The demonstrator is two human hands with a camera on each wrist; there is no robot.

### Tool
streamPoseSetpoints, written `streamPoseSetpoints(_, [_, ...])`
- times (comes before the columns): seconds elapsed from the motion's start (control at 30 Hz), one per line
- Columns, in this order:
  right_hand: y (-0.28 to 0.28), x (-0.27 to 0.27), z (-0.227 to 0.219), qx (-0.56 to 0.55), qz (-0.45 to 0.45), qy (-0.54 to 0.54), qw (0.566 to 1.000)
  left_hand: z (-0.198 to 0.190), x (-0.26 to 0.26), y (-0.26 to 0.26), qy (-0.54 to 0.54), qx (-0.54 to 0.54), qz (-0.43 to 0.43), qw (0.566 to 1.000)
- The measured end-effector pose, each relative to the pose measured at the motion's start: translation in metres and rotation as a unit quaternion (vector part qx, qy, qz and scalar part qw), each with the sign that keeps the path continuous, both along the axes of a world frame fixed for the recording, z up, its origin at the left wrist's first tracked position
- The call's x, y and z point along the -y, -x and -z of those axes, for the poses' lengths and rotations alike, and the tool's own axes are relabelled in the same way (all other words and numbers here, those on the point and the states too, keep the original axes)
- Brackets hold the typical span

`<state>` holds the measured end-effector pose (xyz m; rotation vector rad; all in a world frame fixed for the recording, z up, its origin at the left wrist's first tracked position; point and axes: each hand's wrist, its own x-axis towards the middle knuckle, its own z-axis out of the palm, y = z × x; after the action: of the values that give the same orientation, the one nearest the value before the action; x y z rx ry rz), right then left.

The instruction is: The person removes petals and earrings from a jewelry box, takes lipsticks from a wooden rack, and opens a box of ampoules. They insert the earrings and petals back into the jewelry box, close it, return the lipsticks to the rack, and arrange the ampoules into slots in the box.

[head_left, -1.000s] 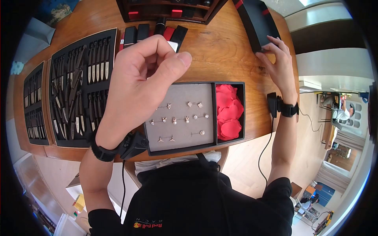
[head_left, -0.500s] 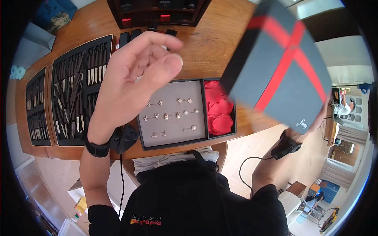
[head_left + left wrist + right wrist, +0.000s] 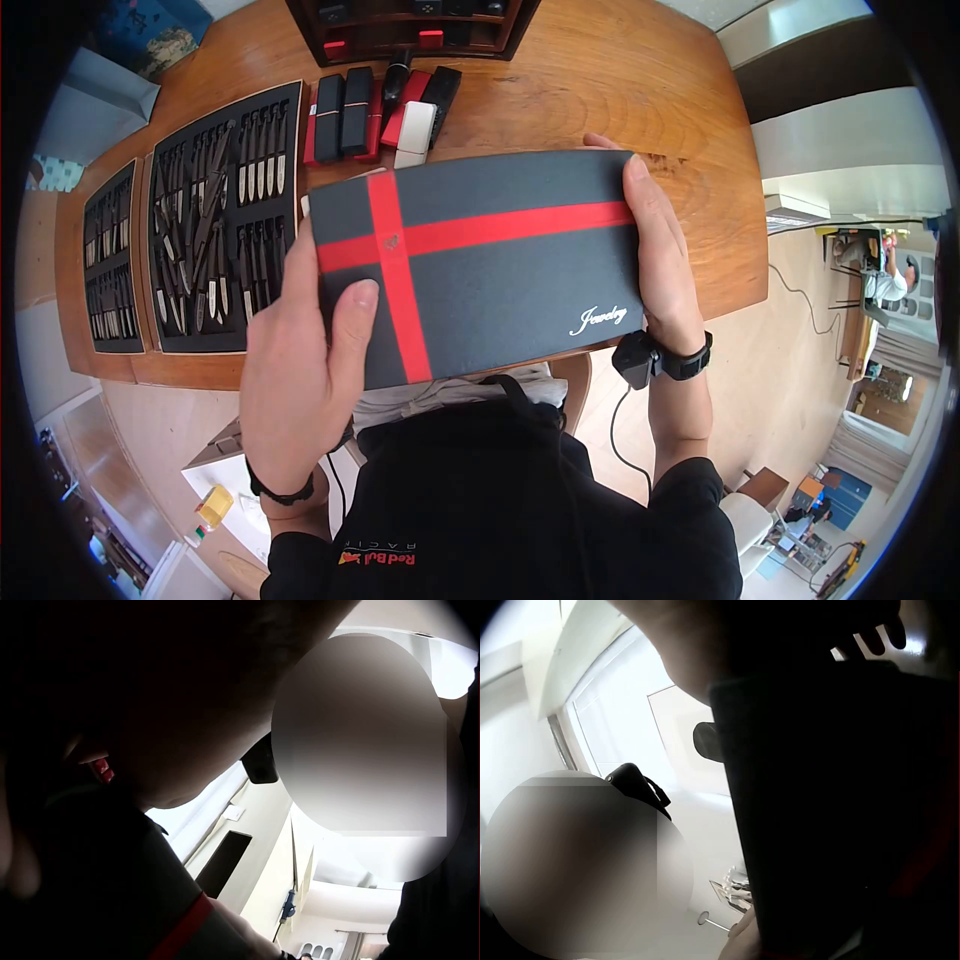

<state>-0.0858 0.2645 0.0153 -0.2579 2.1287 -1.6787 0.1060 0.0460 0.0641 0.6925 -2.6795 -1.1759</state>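
In the head view a dark grey lid point(image 3: 500, 285) with crossed red bands and the word "Jewelry" lies face up between both hands. The left hand point(image 3: 300, 370) holds its left end, thumb on top. At the right end the right hand point(image 3: 665, 255) grips the edge, thumb along the side. The lid hides the tray of earrings and red petals. In the left wrist view the lid point(image 3: 176, 922) shows a red band; in the right wrist view its dark side point(image 3: 817, 810) fills much of the picture. Whether it touches the tray cannot be told.
Dark cases of slim pointed pieces point(image 3: 215, 220) stand at the left. Behind the lid are several small boxes point(image 3: 328, 118) and a white box point(image 3: 414, 135). A dark wooden cabinet point(image 3: 510, 40) stands at the back. The bare wooden tabletop point(image 3: 600, 90) shows behind the lid.
The right hand has brought the lid from the far right to above the earring tray, turning it level. The left hand has moved down and taken hold of its left end.
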Motion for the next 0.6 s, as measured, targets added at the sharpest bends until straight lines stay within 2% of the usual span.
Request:
streamPoseSetpoints(0.03, [-0.001,0.003,-0.002,-0.072,-0.041,-0.010,0.996,0.005,-0.002,-0.002,0.013,0.013,-0.005,1.000])
streamPoseSetpoints(0.07, [-0.002,0.003,-0.010,-0.040,-0.086,-0.033,0.995,0.006,-0.002,-0.003,0.000,0.020,-0.002,1.000])
streamPoseSetpoints(0.2, [-0.006,0.002,-0.011,0.007,-0.075,-0.010,0.997,0.009,-0.003,-0.004,-0.027,0.037,-0.011,0.999])
streamPoseSetpoints(0.4, [-0.008,-0.009,-0.012,-0.084,-0.104,-0.053,0.990,0.012,0.001,-0.002,-0.039,0.023,-0.004,0.999])
streamPoseSetpoints(0.47, [-0.001,-0.014,-0.008,-0.096,-0.118,-0.067,0.986,0.012,0.001,0.002,0.029,0.054,0.036,0.997])
streamPoseSetpoints(0.57, [0.006,-0.018,-0.002,-0.104,-0.120,-0.090,0.983,0.022,-0.004,0.003,0.068,0.039,0.025,0.997])
streamPoseSetpoints(0.6, [0.003,-0.017,-0.004,-0.137,-0.124,-0.120,0.975,0.028,-0.003,0.001,0.078,0.030,0.029,0.996])
